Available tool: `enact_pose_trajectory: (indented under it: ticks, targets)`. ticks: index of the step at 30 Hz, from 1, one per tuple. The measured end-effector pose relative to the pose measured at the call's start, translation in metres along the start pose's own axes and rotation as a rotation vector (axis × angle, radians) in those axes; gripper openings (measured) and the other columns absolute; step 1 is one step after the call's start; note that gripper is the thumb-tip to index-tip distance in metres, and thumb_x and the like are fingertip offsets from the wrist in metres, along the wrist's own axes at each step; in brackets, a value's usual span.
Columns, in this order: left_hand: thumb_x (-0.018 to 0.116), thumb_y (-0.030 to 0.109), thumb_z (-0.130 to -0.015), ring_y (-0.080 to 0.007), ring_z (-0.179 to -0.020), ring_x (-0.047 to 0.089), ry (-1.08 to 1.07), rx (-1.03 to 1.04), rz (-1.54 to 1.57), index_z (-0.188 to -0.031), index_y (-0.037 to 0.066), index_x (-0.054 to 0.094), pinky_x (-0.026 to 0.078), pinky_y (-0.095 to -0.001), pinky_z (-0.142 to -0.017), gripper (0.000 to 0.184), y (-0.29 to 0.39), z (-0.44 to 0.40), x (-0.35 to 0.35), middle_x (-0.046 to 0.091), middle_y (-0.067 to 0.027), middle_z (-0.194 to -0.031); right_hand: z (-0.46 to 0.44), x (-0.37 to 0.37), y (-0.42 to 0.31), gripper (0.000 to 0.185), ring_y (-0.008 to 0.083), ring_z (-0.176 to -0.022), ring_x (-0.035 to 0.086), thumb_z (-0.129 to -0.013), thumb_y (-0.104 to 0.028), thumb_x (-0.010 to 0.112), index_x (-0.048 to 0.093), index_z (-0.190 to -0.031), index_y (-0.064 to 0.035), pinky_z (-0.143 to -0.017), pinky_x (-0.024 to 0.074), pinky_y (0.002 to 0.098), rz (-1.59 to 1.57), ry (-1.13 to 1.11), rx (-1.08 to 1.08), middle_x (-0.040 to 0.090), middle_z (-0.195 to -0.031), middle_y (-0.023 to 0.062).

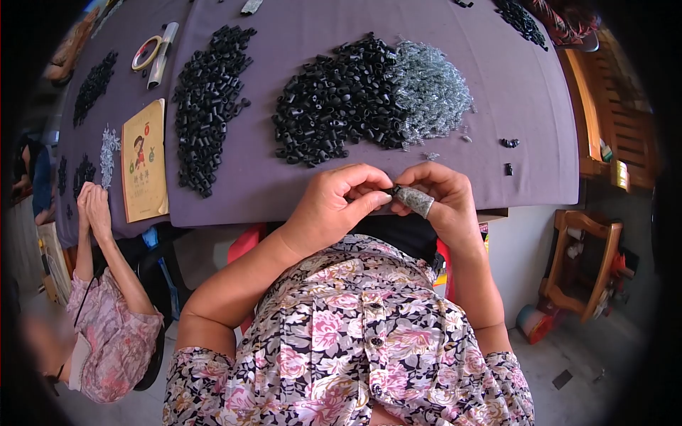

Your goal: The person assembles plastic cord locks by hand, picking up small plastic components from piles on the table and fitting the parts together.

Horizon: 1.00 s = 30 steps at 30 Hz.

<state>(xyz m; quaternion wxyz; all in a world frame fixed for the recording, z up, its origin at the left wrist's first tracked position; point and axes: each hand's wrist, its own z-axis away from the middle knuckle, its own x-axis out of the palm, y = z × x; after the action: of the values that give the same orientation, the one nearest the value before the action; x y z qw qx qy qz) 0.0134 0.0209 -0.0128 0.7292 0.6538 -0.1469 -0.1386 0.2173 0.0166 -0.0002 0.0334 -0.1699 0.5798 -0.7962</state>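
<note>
My left hand (339, 202) and my right hand (442, 202) meet just over the table's near edge, fingertips pinched together. Between them a small black piece (393, 190) shows, mostly hidden by the fingers; both hands seem to grip it. A grey speckled wrap (415, 201) covers my right thumb. Beyond the hands lies a large heap of short black plastic tubes (334, 103). Touching its right side is a pile of small clear, glassy-looking pieces (433, 92), with a few loose ones near my right hand.
On the purple-grey tablecloth (497, 85), another long heap of black tubes (209, 106) lies left, beside a yellow booklet (144, 162) and a tape roll (146, 53). Small black pieces (509, 143) sit at right. A co-worker's hands (94, 209) are at far left. A wooden chair (579, 263) stands right.
</note>
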Motion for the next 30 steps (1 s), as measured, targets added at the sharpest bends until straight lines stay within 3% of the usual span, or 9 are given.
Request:
enact_pose_trajectory:
  ticks: [6,9,26,30]
  targets:
    - [0.068,0.002,-0.085,-0.0089,-0.074,0.063,0.003,-0.002,0.000,-0.098,-0.001,0.064,0.051,-0.0241,-0.068,0.014,0.000,-0.001,0.000,0.067,-0.0045,-0.085,0.001,0.006,0.001,0.018,0.0117,-0.085,0.065,-0.081,0.009,0.062,0.063,-0.099,0.0031,-0.074,0.0530,0.0245,0.226,0.088,-0.121,0.065,-0.093,0.0040]
    - [0.068,0.003,-0.085,-0.0091,-0.074,0.063,-0.003,-0.005,-0.008,-0.098,-0.001,0.064,0.051,-0.0243,-0.068,0.014,0.000,-0.002,0.000,0.067,-0.0048,-0.085,0.001,0.004,-0.005,0.019,0.0114,-0.085,0.064,-0.078,0.009,0.064,0.064,-0.096,0.0016,-0.074,0.0521,0.0248,0.587,0.055,-0.317,0.063,-0.092,0.0042]
    - [0.069,0.003,-0.084,-0.0083,-0.073,0.063,-0.013,-0.010,-0.012,-0.097,-0.001,0.065,0.051,-0.0237,-0.067,0.014,0.001,-0.001,0.000,0.067,-0.0042,-0.083,0.007,0.004,-0.009,0.017,0.0050,-0.078,0.057,-0.079,0.007,0.064,0.063,-0.096,0.0018,-0.068,0.0469,0.0210,0.256,0.032,-0.042,0.063,-0.084,0.0005]
    - [0.066,0.001,-0.087,-0.0044,-0.076,0.061,-0.051,0.001,-0.046,-0.099,-0.001,0.065,0.050,-0.0189,-0.070,0.012,0.002,-0.001,-0.002,0.065,-0.0004,-0.087,0.006,0.003,-0.008,0.017,0.0044,-0.076,0.056,-0.079,0.007,0.065,0.063,-0.096,0.0020,-0.068,0.0462,0.0206,0.249,0.028,-0.012,0.062,-0.083,-0.0004]
